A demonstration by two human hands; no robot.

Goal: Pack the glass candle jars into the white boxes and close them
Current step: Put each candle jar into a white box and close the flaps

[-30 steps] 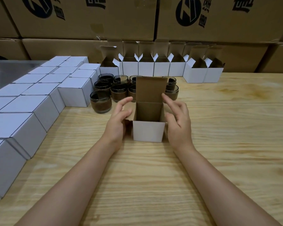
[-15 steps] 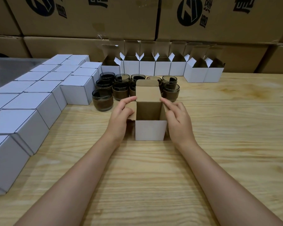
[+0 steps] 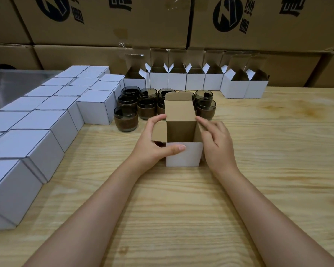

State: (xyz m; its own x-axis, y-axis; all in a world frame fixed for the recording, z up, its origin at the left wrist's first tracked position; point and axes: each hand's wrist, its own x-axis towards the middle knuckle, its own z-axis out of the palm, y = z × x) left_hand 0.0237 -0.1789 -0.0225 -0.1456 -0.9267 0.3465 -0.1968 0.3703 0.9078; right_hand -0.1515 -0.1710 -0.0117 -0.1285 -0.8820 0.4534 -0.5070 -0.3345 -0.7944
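Fingers (image 3: 155, 120) of our left hand (image 3: 152, 145) and right hand (image 3: 217, 145) grip the white box (image 3: 183, 157); unevenly tucked side flaps (image 3: 159, 132) may jam its lid (image 3: 179, 110).

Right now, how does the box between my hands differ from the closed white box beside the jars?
The box between the hands is open, lid flap upright, brown inside showing; the closed box shows only white. The left hand and right hand hold the first; no hand touches the second. Both are white outside.
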